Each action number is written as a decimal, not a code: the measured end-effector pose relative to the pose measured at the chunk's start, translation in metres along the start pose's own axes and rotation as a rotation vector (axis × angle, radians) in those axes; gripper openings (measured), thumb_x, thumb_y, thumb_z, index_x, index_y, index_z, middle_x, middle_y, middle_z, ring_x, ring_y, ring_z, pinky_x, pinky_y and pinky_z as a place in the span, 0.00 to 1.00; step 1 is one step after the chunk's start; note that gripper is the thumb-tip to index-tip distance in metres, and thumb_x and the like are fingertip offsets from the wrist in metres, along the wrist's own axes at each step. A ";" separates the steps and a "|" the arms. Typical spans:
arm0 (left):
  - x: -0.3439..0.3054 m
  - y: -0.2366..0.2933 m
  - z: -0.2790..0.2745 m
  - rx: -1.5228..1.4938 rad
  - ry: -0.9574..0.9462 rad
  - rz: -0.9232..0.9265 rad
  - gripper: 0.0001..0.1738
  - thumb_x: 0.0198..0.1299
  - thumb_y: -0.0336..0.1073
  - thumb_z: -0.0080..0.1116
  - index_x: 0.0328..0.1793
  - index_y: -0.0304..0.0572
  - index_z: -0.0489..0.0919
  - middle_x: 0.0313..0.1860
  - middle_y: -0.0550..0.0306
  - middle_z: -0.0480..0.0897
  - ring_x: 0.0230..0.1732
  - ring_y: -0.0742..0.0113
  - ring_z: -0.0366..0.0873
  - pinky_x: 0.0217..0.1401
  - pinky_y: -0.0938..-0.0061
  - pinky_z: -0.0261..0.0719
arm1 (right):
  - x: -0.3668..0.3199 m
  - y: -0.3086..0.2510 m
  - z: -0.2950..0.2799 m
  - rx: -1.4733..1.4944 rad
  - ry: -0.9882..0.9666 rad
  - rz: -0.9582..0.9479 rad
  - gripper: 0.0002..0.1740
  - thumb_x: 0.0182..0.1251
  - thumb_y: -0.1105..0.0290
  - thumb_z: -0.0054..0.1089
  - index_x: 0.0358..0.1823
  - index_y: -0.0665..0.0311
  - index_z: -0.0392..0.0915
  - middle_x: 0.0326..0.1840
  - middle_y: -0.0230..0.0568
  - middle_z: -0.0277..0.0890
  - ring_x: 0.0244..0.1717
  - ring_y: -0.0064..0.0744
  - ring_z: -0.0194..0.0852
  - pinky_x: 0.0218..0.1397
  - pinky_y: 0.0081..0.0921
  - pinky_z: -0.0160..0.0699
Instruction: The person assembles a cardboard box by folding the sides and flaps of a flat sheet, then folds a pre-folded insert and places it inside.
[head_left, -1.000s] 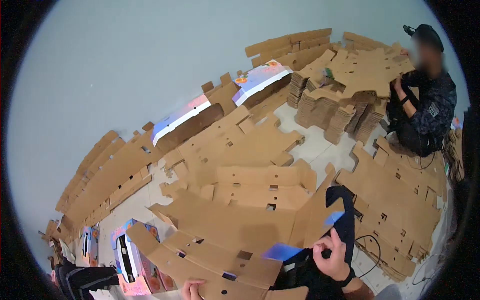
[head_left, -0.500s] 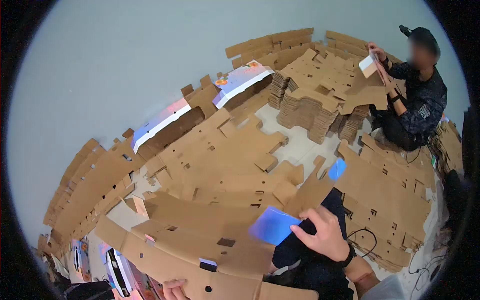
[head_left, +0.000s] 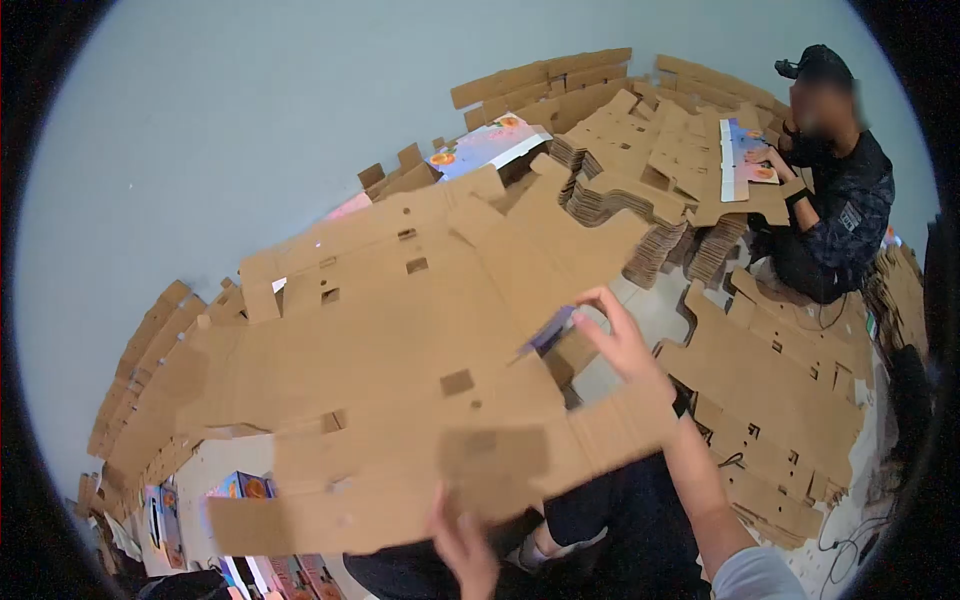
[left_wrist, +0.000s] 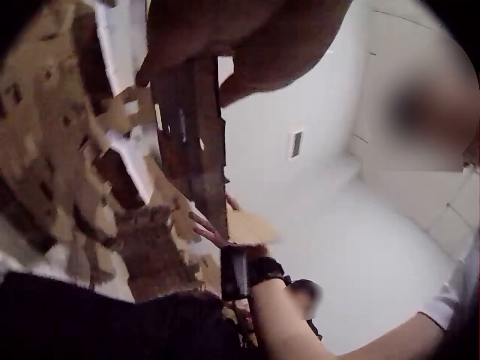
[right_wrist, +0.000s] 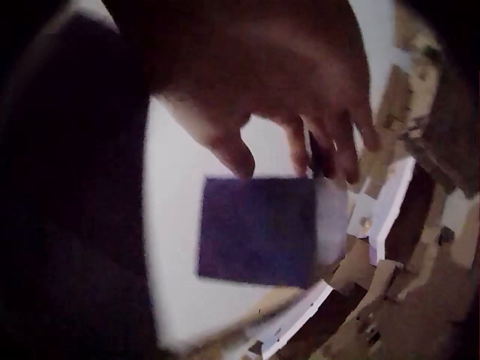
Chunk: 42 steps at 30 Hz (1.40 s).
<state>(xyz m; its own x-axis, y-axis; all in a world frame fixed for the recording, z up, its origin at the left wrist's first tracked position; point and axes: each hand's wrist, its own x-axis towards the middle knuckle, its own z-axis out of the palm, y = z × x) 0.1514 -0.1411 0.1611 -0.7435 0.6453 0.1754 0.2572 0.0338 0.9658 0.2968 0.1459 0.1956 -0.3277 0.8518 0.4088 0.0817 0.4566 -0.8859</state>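
Note:
A large flattened cardboard box blank with punched slots is raised before me, its plain brown side up. My left hand grips its near edge; in the left wrist view the fingers and thumb of this hand lie on either side of the board. At the blank's right end my right hand pinches a small blue-purple printed flap. The right wrist view shows the purple flap hanging from the thumb and fingers of that hand.
Another person sits at the back right behind a tall stack of cut cardboard, touching a printed piece. More flattened sheets lie at right. Printed boxes stand at lower left. Cables run at lower right.
The cardboard blank has been lifted and swung up and forward over the sheets behind it. My right hand has moved up with its flap. The other person has laid a printed piece on the stack.

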 end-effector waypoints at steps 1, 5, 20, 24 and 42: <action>0.010 -0.010 0.020 0.025 -0.163 0.001 0.35 0.64 0.31 0.48 0.75 0.29 0.51 0.74 0.39 0.56 0.75 0.49 0.51 0.76 0.61 0.47 | 0.008 0.025 -0.003 0.123 -0.087 0.129 0.17 0.69 0.62 0.53 0.51 0.67 0.72 0.47 0.41 0.76 0.51 0.34 0.74 0.56 0.27 0.69; 0.020 -0.104 0.080 -0.023 -0.559 -0.138 0.39 0.62 0.30 0.54 0.76 0.34 0.48 0.74 0.40 0.55 0.76 0.54 0.51 0.75 0.66 0.50 | -0.007 0.115 -0.039 0.118 -0.062 0.301 0.22 0.70 0.58 0.52 0.57 0.65 0.71 0.51 0.37 0.76 0.53 0.31 0.72 0.59 0.26 0.68; 0.114 -0.146 0.022 1.160 -0.591 0.096 0.47 0.42 0.41 0.73 0.69 0.43 0.62 0.64 0.44 0.67 0.66 0.45 0.64 0.63 0.51 0.67 | -0.015 0.140 0.055 -0.639 -0.810 0.286 0.24 0.63 0.51 0.48 0.52 0.60 0.75 0.49 0.48 0.78 0.46 0.52 0.76 0.49 0.40 0.74; 0.128 -0.175 0.030 1.175 -0.641 0.054 0.59 0.35 0.43 0.74 0.75 0.50 0.52 0.68 0.46 0.62 0.69 0.45 0.59 0.64 0.48 0.65 | 0.003 0.199 0.049 -1.114 -0.235 0.205 0.23 0.62 0.56 0.49 0.53 0.62 0.73 0.54 0.53 0.75 0.49 0.58 0.75 0.53 0.50 0.71; 0.146 -0.207 0.028 1.121 -0.633 0.115 0.56 0.43 0.43 0.71 0.78 0.57 0.49 0.61 0.41 0.66 0.61 0.38 0.66 0.58 0.57 0.75 | 0.038 0.202 0.042 -1.121 -0.821 0.595 0.32 0.55 0.53 0.55 0.58 0.65 0.72 0.60 0.48 0.70 0.61 0.45 0.69 0.59 0.48 0.68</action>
<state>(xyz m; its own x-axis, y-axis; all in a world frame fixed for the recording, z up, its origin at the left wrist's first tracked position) 0.0065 -0.0327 -0.0183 -0.3420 0.9239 -0.1717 0.9032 0.3736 0.2114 0.2613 0.2594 0.0230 -0.3777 0.7748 -0.5070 0.9183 0.3837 -0.0976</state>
